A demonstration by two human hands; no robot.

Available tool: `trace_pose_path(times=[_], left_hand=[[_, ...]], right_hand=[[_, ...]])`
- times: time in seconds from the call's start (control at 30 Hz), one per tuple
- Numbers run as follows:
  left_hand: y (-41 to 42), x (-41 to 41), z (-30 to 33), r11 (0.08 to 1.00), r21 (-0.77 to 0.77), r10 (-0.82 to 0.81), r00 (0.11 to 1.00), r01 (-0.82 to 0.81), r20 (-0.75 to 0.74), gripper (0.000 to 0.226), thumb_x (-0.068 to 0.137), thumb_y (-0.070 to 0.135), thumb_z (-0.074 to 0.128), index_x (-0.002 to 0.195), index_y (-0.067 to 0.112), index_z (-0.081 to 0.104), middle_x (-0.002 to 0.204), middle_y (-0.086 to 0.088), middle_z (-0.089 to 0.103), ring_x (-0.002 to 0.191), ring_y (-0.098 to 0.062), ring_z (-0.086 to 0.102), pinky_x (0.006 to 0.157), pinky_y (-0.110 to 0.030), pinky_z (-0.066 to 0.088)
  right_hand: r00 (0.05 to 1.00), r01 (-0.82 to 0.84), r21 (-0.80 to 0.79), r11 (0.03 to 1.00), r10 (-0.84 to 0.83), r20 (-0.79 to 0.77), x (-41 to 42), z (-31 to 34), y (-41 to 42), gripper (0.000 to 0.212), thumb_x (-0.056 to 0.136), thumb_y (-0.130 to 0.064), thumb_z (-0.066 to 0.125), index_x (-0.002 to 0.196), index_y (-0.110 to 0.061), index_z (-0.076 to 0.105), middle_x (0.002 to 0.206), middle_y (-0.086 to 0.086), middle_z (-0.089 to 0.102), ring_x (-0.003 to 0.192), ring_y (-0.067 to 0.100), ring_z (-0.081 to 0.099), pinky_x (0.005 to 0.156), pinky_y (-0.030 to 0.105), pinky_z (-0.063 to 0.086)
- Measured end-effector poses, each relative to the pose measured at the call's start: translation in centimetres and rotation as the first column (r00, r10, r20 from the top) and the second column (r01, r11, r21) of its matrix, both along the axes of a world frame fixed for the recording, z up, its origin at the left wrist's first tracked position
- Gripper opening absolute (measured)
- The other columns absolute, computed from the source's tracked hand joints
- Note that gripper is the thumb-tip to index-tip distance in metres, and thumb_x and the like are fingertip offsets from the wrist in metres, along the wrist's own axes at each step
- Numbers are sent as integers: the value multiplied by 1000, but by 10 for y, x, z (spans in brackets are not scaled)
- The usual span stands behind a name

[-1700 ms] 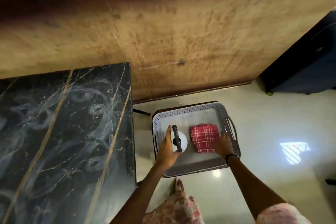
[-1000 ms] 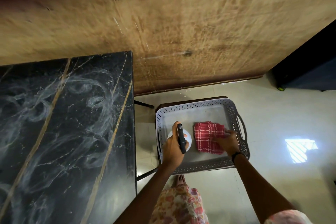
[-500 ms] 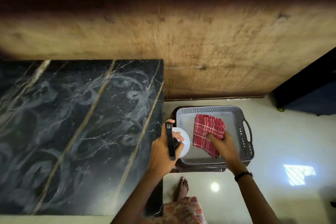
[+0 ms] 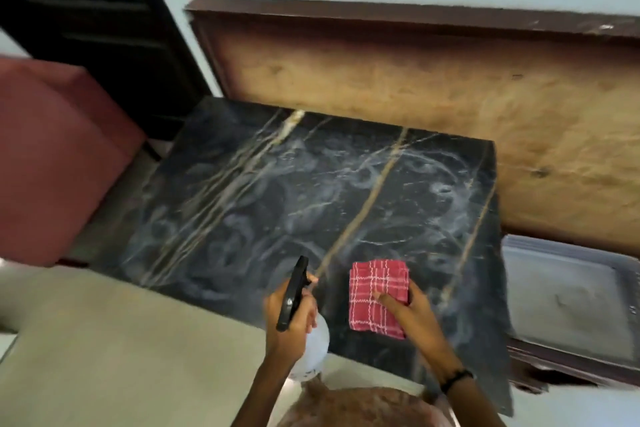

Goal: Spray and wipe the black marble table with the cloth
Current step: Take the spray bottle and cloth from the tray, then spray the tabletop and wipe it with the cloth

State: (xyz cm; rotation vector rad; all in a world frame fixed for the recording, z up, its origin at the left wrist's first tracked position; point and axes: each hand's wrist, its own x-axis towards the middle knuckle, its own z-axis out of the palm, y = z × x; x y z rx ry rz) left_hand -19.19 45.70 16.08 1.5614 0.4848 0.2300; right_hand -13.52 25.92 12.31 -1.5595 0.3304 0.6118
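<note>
We find no brand, label or readable writing anywhere; the frame is blurred by motion. Our left hand [image 4: 291, 317] is wrapped around the spray bottle [image 4: 311, 343], its black trigger head [image 4: 293, 291] pointing out over the near edge of the black marble table [image 4: 311, 204]. Our right hand [image 4: 412, 314] pinches the red checked cloth [image 4: 377, 298], thumb on top and fingers beneath, holding it folded above the table's near right part; we cannot tell whether it touches the stone.

Half a second ago both hands were over the grey basket [image 4: 568, 302] on the floor, the cloth just lifting from it. Now bottle and cloth are out over the marble, and the view has swung left, so the whole tabletop with its swirled whitish smears and gold veins shows, along with a maroon seat [image 4: 52, 163] at left.

The basket is cut by the right edge and smeared. The bottle's white body is mostly hidden behind our left hand. A black band [image 4: 455, 378] circles the right wrist.
</note>
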Motion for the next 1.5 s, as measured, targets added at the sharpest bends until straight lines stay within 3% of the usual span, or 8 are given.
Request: trace_pose_path(times=[0.23,0.37,0.5,0.6,0.77,0.87,1.03,1.5], left_hand=[[133,-62,-10,981,188,73,984,-42,-161,16,76,18,56,88,8,61,56,0,52,40,-10,46,41,-25,41],[163,-71,-18,971,237,84,974,-32,-212,18,85,-1,60,82,16,61,58,-1,53,44,-17,49,44,-23,44],[171,-66,-28,970,241,87,969,-29,-232,18,88,6,61,77,20,62,54,6,54,48,-19,49,50,-33,46],[173,-59,-37,971,241,71,958,-3,-277,4,88,12,62,84,12,63,57,3,54,51,-20,49,55,-38,46],[169,-43,-46,958,273,24,929,84,-371,2,87,10,62,86,8,62,71,-13,63,62,-33,56,61,-35,47],[166,-34,-51,938,301,-5,878,169,-479,13,85,7,61,87,-5,64,66,-8,58,55,-17,50,56,-23,40],[159,-25,-58,923,328,29,815,200,-579,17,82,10,62,86,-6,66,81,-18,70,67,-25,59,66,-29,45],[151,-11,-50,927,328,68,779,182,-623,12,84,13,61,82,1,62,74,-12,64,60,-19,54,61,-27,41]], right_hand=[[982,-186,6,982,187,-19,-20,-7,160,26,88,-10,65,106,-25,57,106,3,68,91,16,66,79,30,54],[966,-259,6,966,259,-26,-12,-3,212,22,89,-13,63,106,-25,54,106,2,65,95,18,64,84,34,53],[957,-261,188,947,279,-76,5,-9,234,29,89,-15,63,117,-20,55,110,3,68,101,20,66,89,35,53],[919,-394,-18,919,394,7,12,-20,236,39,89,-13,63,125,-16,48,112,-1,64,106,20,62,95,37,49],[891,-375,-281,884,427,153,4,-28,216,38,90,-8,61,125,-9,45,109,-3,53,99,14,55,82,17,47],[876,-375,-363,853,454,162,-2,-37,192,38,91,-8,60,128,-9,49,116,3,56,98,14,56,79,12,45],[889,-365,-336,868,433,152,-9,-45,160,25,91,-10,59,116,-13,58,114,0,60,100,14,60,67,6,46],[867,-424,-262,867,472,160,-11,-45,150,18,91,-10,60,103,-23,63,109,-6,65,101,6,61,75,10,49]])
